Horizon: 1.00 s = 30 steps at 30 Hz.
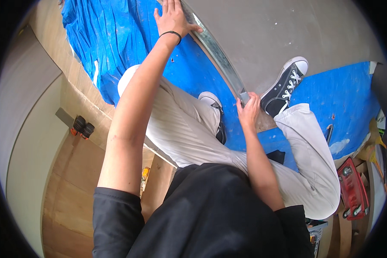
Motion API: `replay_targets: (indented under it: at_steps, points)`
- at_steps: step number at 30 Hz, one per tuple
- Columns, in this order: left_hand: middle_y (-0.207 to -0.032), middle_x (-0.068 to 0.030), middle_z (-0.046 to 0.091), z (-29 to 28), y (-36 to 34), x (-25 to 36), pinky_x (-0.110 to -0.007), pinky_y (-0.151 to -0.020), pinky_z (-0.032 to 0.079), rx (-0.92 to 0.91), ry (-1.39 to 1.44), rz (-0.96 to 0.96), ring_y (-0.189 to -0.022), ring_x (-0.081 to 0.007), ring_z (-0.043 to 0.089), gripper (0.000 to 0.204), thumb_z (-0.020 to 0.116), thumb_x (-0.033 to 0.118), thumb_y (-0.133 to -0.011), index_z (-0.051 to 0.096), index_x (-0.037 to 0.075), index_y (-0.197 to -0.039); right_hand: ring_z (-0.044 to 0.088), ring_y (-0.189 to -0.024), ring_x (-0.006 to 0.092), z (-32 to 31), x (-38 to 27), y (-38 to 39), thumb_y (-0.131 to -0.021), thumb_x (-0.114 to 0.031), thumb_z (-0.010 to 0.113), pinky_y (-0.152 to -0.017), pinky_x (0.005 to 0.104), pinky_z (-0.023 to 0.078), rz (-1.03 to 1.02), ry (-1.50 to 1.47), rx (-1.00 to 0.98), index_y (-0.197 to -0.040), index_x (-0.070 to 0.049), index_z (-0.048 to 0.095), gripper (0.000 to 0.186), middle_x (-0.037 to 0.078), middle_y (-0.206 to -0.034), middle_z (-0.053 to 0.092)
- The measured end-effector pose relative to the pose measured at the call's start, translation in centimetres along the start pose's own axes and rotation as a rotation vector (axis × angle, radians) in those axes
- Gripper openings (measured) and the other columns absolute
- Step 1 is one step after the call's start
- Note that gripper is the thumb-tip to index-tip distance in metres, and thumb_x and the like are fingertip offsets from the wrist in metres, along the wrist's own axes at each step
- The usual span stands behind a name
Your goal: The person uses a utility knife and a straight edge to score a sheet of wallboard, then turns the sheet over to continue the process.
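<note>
A long galvanized metal strip (221,58), like a channel, runs along the edge of a large grey board (284,30). Flat near its far end lies my left hand (173,20), fingers stretched out and the thumb spread across the strip; the fingertips are cut off by the picture's rim. My right hand (248,112) grips the strip's near end, thumb on one side and fingers on the other. What the right palm covers is hidden. Beside that hand, my right shoe (284,86) rests on the board.
Blue tarp (112,38) spreads under the board and around my feet. My left shoe (217,112) stands on it. A red wheeled dolly (354,189) is at the right. Left are a black-and-orange object (82,127), a yellow-handled tool (145,174) and pale curved panels (26,107).
</note>
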<state>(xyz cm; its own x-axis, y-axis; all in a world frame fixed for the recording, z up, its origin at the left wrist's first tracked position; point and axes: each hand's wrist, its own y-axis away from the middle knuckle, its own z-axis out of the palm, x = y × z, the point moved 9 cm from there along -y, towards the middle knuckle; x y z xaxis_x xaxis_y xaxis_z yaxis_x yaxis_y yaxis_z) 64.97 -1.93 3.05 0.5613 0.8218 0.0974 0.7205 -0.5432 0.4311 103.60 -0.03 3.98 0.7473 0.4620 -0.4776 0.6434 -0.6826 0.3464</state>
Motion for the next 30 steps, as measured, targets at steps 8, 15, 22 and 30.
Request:
replay_targets:
  at_steps: [8,15,22,30]
  points:
    - [-0.157,-0.0147,0.021,-0.14,0.05,-0.13,-0.051,-0.115,0.022,-0.006,0.0,-0.004,-0.146,-0.0286,0.018,0.129,0.089,0.043,-0.051,0.017,-0.001,-0.15,0.053,-0.104,0.0374,0.09,0.09,-0.12,-0.072,-0.01,0.074,-0.091,0.0454,0.043,-0.008,-0.054,0.005,-0.104,0.002,0.049,0.042,0.018,-0.109,0.055]
    - [-0.157,-0.0147,0.021,-0.14,0.05,-0.17,-0.051,-0.115,0.022,-0.022,0.041,-0.011,-0.146,-0.0287,0.018,0.134,0.09,0.043,-0.048,0.016,-0.001,-0.15,0.053,-0.103,0.0374,-0.16,-0.04,-0.07,-0.072,-0.009,0.074,-0.091,0.0455,0.043,-0.013,-0.064,0.01,-0.104,0.002,0.05,0.042,0.018,-0.108,0.055]
    - [-0.156,-0.0163,0.022,0.18,-0.15,-0.11,-0.051,-0.115,0.023,0.015,0.042,0.009,-0.145,-0.0302,0.021,0.132,0.09,0.041,-0.049,0.015,-0.002,-0.15,0.053,-0.103,0.0365,0.26,0.67,0.01,-0.072,-0.011,0.074,-0.091,0.0447,0.043,0.002,-0.045,0.011,-0.105,0.001,0.05,0.043,0.017,-0.108,0.055]
    - [-0.156,-0.0165,0.022,0.02,-0.01,-0.05,-0.051,-0.115,0.023,0.008,0.019,-0.002,-0.145,-0.0298,0.021,0.128,0.09,0.038,-0.052,0.017,-0.002,-0.149,0.053,-0.102,0.0357,0.31,0.62,0.07,-0.07,-0.012,0.075,-0.09,0.0445,0.043,0.013,-0.045,0.016,-0.105,-0.001,0.049,0.044,0.016,-0.108,0.054]
